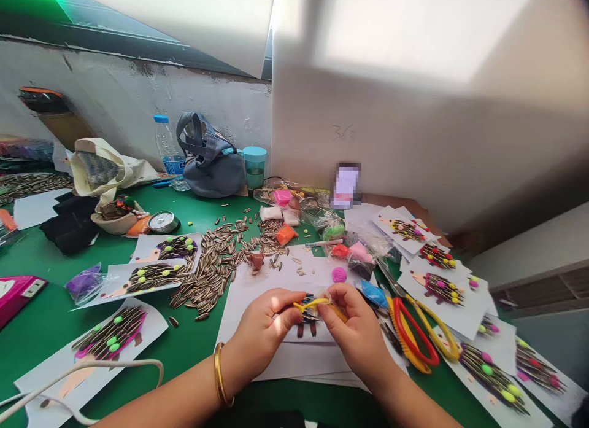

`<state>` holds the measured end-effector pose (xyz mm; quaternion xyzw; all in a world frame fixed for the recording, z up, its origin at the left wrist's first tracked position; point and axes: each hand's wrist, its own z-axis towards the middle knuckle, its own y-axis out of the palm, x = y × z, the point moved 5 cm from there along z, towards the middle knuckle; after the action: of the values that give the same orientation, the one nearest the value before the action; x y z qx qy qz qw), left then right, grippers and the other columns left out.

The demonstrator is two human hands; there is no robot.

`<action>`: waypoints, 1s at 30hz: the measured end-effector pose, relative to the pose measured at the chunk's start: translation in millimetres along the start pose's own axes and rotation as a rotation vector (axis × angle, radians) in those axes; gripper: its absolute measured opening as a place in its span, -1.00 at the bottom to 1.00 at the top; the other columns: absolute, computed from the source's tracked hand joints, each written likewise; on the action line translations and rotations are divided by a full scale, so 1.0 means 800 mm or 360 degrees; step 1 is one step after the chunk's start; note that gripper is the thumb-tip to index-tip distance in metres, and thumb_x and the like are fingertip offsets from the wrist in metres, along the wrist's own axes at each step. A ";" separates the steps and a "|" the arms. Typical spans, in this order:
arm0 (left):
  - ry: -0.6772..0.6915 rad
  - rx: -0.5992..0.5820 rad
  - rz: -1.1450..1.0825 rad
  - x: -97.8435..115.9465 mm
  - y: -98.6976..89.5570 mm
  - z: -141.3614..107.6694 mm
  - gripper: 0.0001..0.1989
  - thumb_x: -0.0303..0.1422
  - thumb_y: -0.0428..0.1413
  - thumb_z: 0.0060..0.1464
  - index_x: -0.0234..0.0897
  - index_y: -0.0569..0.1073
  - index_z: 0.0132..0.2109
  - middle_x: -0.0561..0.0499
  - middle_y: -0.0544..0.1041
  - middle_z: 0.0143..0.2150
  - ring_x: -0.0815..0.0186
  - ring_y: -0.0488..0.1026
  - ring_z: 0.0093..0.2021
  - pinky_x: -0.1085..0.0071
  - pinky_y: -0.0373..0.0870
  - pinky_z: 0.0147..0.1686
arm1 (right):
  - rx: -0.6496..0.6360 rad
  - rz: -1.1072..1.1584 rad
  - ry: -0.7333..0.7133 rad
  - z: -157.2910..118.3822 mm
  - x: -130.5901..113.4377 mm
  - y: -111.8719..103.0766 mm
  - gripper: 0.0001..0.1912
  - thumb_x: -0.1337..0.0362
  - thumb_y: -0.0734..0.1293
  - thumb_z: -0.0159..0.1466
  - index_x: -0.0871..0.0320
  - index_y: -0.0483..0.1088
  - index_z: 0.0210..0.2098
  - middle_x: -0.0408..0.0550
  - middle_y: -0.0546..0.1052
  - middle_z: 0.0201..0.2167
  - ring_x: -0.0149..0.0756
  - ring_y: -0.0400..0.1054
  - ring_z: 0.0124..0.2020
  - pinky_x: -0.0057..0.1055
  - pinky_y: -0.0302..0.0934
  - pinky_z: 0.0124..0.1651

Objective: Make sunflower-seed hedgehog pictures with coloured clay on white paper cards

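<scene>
A thin strip of yellow modelling clay (311, 303) stretches between my hands. The fingertips of my left hand (267, 323), with a gold bangle at its wrist, pinch one end. My right hand (356, 326) pinches the other end, with more yellow and what looks like clear wrapping at its fingers. Beneath them lies a paper hedgehog picture, mostly hidden; its brown feet (307, 330) show. White paper sheets (248, 293) are spread under the hands. A round lump of pink clay (339, 274) rests just beyond my right hand.
Sunflower seeds (209, 268) are heaped left of the papers. Finished seed hedgehog cards (147, 277) lie left, with more hedgehog cards (442, 287) at right. Scissors with red and yellow handles (414, 330) lie beside my right hand. Bagged clay (285, 234), a phone (346, 185) and a bottle (168, 151) stand behind.
</scene>
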<state>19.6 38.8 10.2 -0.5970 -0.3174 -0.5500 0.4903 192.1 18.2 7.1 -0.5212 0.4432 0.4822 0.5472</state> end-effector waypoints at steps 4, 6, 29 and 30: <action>-0.0084 0.0042 -0.0092 -0.001 0.002 0.000 -0.76 -0.29 0.19 0.08 -0.25 0.58 -0.11 -0.04 0.61 -0.29 0.23 0.57 -0.28 0.31 0.48 -0.17 | -0.0042 -0.0079 -0.0026 -0.002 0.004 0.001 -0.81 0.12 0.33 0.30 0.10 0.31 -0.26 -0.13 0.43 -0.37 -0.33 0.36 -0.37 -0.44 0.27 -0.33; -0.0175 0.0068 -0.0238 -0.002 0.003 0.000 -0.74 -0.30 0.15 0.11 -0.25 0.53 -0.06 -0.01 0.61 -0.35 0.25 0.57 -0.33 0.30 0.48 -0.19 | -0.0011 -0.0082 -0.0034 0.000 0.004 -0.003 -0.80 0.12 0.34 0.29 0.10 0.31 -0.25 -0.13 0.44 -0.37 -0.33 0.36 -0.36 -0.44 0.27 -0.32; -0.0306 -0.0016 -0.0412 0.003 -0.002 0.003 -0.67 -0.11 0.14 0.10 -0.30 0.60 -0.26 -0.03 0.55 -0.42 0.29 0.45 -0.39 0.37 0.41 -0.30 | 0.0180 -0.1767 -0.0527 0.050 0.017 -0.051 -0.75 0.25 0.13 0.39 0.15 0.39 -0.09 0.03 0.56 -0.21 -0.13 0.44 -0.16 -0.26 0.26 -0.13; -0.0343 -0.0012 -0.0429 0.003 -0.001 0.003 -0.70 -0.15 0.17 0.08 -0.28 0.60 -0.17 -0.04 0.58 -0.36 0.27 0.49 -0.35 0.36 0.43 -0.25 | 0.0200 -0.1782 -0.0520 0.051 0.017 -0.053 -0.75 0.25 0.13 0.39 0.15 0.39 -0.09 0.03 0.57 -0.20 -0.12 0.44 -0.16 -0.25 0.26 -0.12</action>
<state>20.4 41.2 13.1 -0.6064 -0.4433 -0.5447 0.3730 235.5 60.3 2.3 -0.5615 0.0381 0.1668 0.8096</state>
